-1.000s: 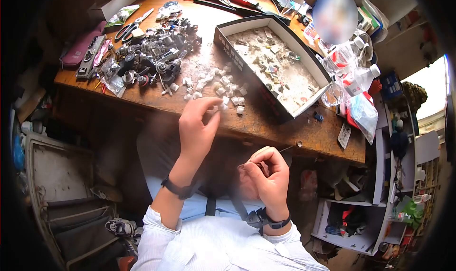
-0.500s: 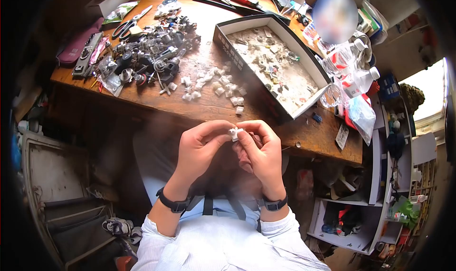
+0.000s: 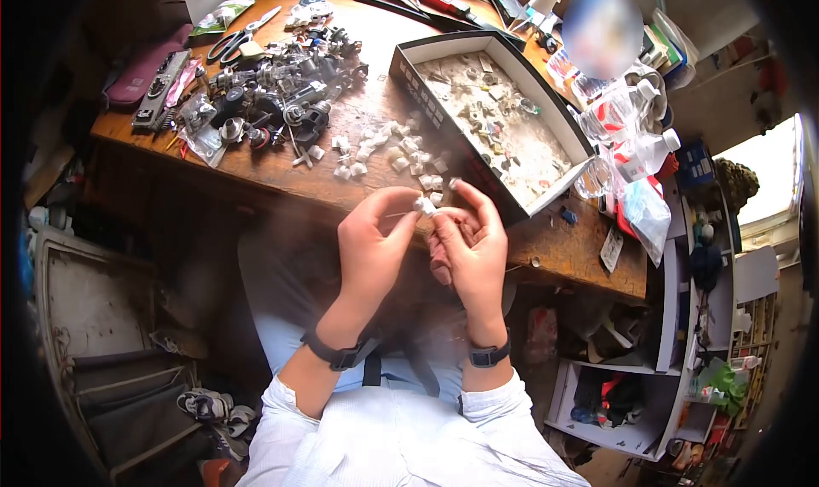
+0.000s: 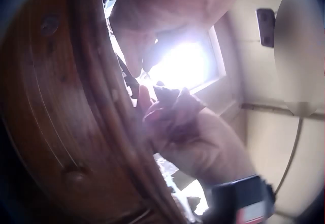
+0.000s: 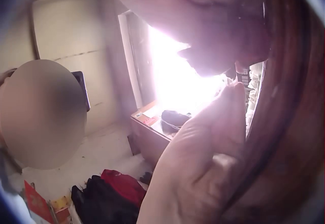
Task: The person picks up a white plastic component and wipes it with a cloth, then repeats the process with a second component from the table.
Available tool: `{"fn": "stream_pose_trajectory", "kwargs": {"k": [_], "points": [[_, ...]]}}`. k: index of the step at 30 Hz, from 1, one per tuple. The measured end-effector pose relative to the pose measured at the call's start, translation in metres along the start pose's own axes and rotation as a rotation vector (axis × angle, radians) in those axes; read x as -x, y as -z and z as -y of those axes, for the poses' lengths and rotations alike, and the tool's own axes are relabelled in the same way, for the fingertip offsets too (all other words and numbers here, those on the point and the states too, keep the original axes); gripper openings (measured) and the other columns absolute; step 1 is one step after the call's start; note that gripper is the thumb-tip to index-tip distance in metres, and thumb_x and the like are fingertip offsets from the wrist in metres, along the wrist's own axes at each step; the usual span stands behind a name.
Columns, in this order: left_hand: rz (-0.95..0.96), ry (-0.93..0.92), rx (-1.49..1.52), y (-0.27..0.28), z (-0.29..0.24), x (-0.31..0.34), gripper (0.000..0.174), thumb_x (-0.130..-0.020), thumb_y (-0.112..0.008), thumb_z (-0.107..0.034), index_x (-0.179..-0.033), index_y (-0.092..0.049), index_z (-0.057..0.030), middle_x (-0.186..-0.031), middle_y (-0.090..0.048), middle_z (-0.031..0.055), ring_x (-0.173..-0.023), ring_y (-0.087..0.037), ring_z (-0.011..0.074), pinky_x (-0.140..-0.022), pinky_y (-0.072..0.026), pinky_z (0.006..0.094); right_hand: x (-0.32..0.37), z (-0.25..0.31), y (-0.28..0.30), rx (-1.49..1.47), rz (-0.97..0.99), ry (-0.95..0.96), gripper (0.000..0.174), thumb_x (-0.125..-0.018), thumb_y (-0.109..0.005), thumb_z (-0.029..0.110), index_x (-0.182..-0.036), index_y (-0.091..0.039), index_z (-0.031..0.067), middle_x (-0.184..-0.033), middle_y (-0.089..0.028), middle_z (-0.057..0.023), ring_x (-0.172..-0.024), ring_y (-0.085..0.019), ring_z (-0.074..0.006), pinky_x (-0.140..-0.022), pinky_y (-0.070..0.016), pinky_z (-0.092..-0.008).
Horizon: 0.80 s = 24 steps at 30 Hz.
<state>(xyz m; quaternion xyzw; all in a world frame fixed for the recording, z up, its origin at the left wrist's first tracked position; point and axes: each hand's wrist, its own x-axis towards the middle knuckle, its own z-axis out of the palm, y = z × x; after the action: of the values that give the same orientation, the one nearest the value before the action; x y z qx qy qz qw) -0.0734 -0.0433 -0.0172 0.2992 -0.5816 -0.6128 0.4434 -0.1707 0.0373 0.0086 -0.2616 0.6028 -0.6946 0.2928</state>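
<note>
In the head view a small white plastic piece [image 3: 424,205] sits between my two hands, just off the table's front edge. My left hand [image 3: 371,244] pinches it from the left with thumb and forefinger. A thin pale line [image 3: 397,215] runs beside those fingertips. From the other side, the thumb of my right hand [image 3: 478,246] holds the piece, while its forefinger [image 3: 469,193] is raised and the lower fingers are curled. Both wrist views show the hands close together at the table edge, with the piece hidden by glare and shadow.
Loose white plastic pieces [image 3: 394,153] lie beyond the hands. A black-sided open box [image 3: 426,90] of small parts stands to the right, near plastic bottles [image 3: 636,154]. At the left are a heap of metal and dark parts [image 3: 281,90] and scissors [image 3: 243,37].
My left hand has come from the loose white pieces to meet my right hand, with a white piece between them. Both hands then shifted slightly forward, and the right forefinger lifted.
</note>
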Motion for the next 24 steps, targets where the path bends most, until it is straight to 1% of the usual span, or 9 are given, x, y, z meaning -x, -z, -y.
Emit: {"fn": "stream_pose_trajectory", "kwargs": {"k": [2, 3, 6, 10, 12, 13, 16, 21, 24], "points": [[0.003, 0.043, 0.012, -0.003, -0.002, 0.0, 0.02, -0.089, -0.066, 0.007, -0.108, -0.067, 0.0031, -0.1, -0.072, 0.008, -0.094, -0.069, 0.0128, -0.084, -0.0552, 0.0255, 0.0, -0.005, 0.001, 0.031, 0.123, 0.018, 0.026, -0.096, -0.061, 0.0, -0.121, -0.056, -0.0062, -0.085, -0.064, -0.006, -0.059, -0.054, -0.0045, -0.051, -0.0447, -0.0191], [0.018, 0.008, 0.027, -0.002, 0.003, -0.001, 0.021, -0.087, -0.067, 0.006, -0.107, -0.068, 0.0013, -0.099, -0.073, 0.0083, -0.093, -0.07, 0.0132, -0.083, -0.0547, 0.0261, 0.002, 0.001, -0.002, 0.004, 0.09, -0.031, 0.016, -0.097, -0.061, 0.001, -0.111, -0.061, -0.0057, -0.078, -0.061, -0.0038, -0.055, -0.052, -0.0035, -0.048, -0.0419, -0.0189], [0.045, 0.008, 0.064, 0.001, 0.007, 0.001, 0.021, -0.086, -0.068, 0.004, -0.106, -0.069, -0.0002, -0.096, -0.073, 0.0076, -0.092, -0.07, 0.0125, -0.082, -0.0536, 0.0262, 0.001, -0.004, 0.005, 0.059, 0.105, -0.006, 0.014, -0.096, -0.062, 0.001, -0.109, -0.061, -0.0048, -0.073, -0.06, -0.0027, -0.054, -0.052, -0.0036, -0.048, -0.0416, -0.0189], [-0.009, 0.046, 0.141, 0.003, 0.013, 0.001, 0.02, -0.09, -0.064, 0.008, -0.11, -0.063, 0.0038, -0.101, -0.071, 0.0099, -0.096, -0.069, 0.0154, -0.086, -0.0547, 0.0264, 0.002, 0.0, 0.009, 0.149, 0.103, -0.085, 0.016, -0.096, -0.062, 0.0, -0.111, -0.06, -0.0052, -0.079, -0.06, -0.0042, -0.057, -0.054, -0.0043, -0.048, -0.0428, -0.0192], [0.042, 0.104, 0.321, 0.005, 0.007, 0.001, 0.02, -0.091, -0.063, 0.007, -0.11, -0.062, 0.0034, -0.103, -0.071, 0.0103, -0.097, -0.07, 0.0175, -0.086, -0.0555, 0.028, -0.002, -0.007, 0.009, 0.108, -0.043, 0.082, 0.023, -0.095, -0.062, -0.001, -0.117, -0.055, -0.0055, -0.085, -0.06, -0.0065, -0.06, -0.056, -0.0054, -0.048, -0.0436, -0.0198], [0.086, 0.164, 0.41, 0.007, 0.003, 0.003, 0.021, -0.091, -0.064, 0.005, -0.112, -0.061, 0.0025, -0.105, -0.07, 0.0106, -0.097, -0.07, 0.0186, -0.086, -0.0563, 0.0302, -0.003, -0.001, 0.008, 0.148, -0.047, 0.108, 0.028, -0.095, -0.061, -0.003, -0.121, -0.049, -0.0048, -0.091, -0.058, -0.0075, -0.061, -0.056, -0.0059, -0.048, -0.0445, -0.0201], [0.162, 0.234, 0.511, 0.012, -0.008, 0.009, 0.023, -0.091, -0.065, 0.003, -0.113, -0.061, 0.0019, -0.108, -0.07, 0.011, -0.097, -0.07, 0.0189, -0.086, -0.0568, 0.0317, 0.0, -0.001, 0.014, 0.056, -0.008, 0.093, 0.028, -0.096, -0.059, -0.003, -0.121, -0.046, -0.0037, -0.091, -0.057, -0.0066, -0.058, -0.053, -0.0059, -0.048, -0.044, -0.0192], [0.144, 0.194, 0.422, 0.016, -0.009, 0.022, 0.027, -0.089, -0.065, 0.006, -0.114, -0.06, 0.0014, -0.109, -0.068, 0.0107, -0.102, -0.067, 0.0173, -0.088, -0.0558, 0.0309, 0.027, 0.012, 0.009, 0.037, 0.153, 0.055, 0.026, -0.098, -0.055, 0.0, -0.122, -0.045, -0.0012, -0.098, -0.056, -0.0071, -0.081, -0.057, -0.0076, -0.071, -0.049, -0.0207], [0.162, 0.144, 0.418, 0.016, -0.01, 0.03, 0.027, -0.088, -0.063, 0.01, -0.113, -0.06, 0.0017, -0.11, -0.068, 0.0107, -0.105, -0.065, 0.017, -0.091, -0.0539, 0.0306, 0.039, 0.013, 0.005, 0.019, 0.174, 0.068, 0.027, -0.096, -0.054, -0.002, -0.122, -0.045, -0.0015, -0.101, -0.057, -0.0081, -0.083, -0.058, -0.0083, -0.073, -0.0509, -0.0218]]}}
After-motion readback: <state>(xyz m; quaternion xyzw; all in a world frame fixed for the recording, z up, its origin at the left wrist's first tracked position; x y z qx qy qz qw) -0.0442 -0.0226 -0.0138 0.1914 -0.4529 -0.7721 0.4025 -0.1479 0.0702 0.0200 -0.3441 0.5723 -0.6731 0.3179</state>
